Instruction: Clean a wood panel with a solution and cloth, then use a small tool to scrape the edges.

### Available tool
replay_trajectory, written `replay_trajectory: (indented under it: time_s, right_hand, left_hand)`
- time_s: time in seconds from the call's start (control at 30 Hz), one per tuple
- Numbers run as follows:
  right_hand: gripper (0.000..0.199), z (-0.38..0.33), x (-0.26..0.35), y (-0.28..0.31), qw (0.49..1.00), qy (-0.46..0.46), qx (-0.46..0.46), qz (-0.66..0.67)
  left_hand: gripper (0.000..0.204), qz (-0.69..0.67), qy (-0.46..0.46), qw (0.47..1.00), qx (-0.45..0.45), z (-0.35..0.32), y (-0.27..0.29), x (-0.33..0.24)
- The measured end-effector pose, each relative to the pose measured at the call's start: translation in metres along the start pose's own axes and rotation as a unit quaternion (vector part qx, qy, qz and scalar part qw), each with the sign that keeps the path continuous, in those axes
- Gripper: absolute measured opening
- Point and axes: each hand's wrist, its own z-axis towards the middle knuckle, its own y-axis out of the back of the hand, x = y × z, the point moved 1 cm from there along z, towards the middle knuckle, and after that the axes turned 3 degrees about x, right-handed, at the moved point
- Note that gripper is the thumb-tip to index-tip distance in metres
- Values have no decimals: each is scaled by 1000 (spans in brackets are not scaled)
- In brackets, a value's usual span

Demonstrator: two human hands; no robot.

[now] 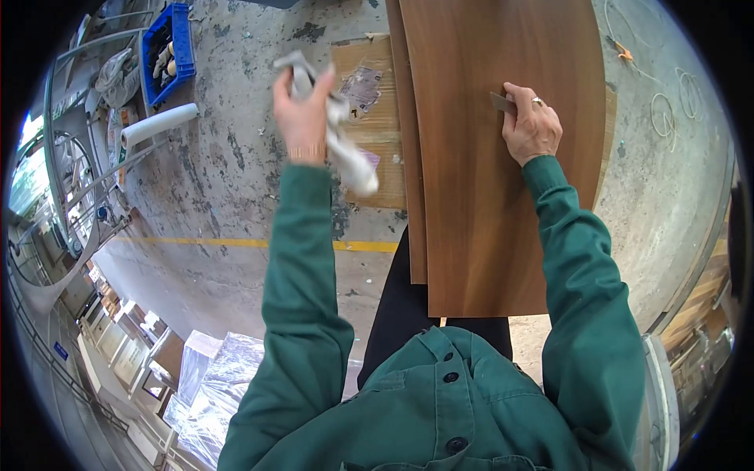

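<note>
My left hand (301, 114) is closed on a white-grey rag (353, 166), which dangles to the right of the wrist, blurred by motion. It hangs over the floor and cardboard, left of a wood-grain board (471, 212). Above the board's right half, my right hand (534, 127) grips a small flat grey scraper blade (499, 102), whose corner sticks out past the fingers to the left. Whether the blade touches the surface I cannot tell. Under that board, a second brown board (417, 228) shows along the left edge.
Flattened cardboard (382, 182) lies left of the boards. A blue crate (184, 47) holding several items and a white roll (161, 124) are at far left. Thin cords (664, 118) lie on the floor at right. Plastic-wrapped goods (224, 392) stand at lower left.
</note>
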Motion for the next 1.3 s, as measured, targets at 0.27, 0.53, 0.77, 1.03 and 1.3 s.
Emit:
replay_trajectory:
  time_s: [0.27,0.53,0.77,1.03,1.3]
  right_hand:
    - [24,1,5,0,1000,-9,-4,-2]
    - [28,1,3,-2,1000,-15,5,5]
    - [25,1,2,1,1000,-17,8,-7]
    - [26,2,2,0,1000,-13,6,-1]
    - [26,2,3,-3,1000,-4,-6,-6]
  left_hand:
    - [22,276,-94,956,-42,-152,9,51]
    - [23,101,-64,993,-3,-157,-55,21]
    - [15,-104,52,992,49,-156,-55,27]
    - [15,-76,91,993,-19,-162,-74,25]
    - [12,-32,38,996,-76,-152,-81,33]
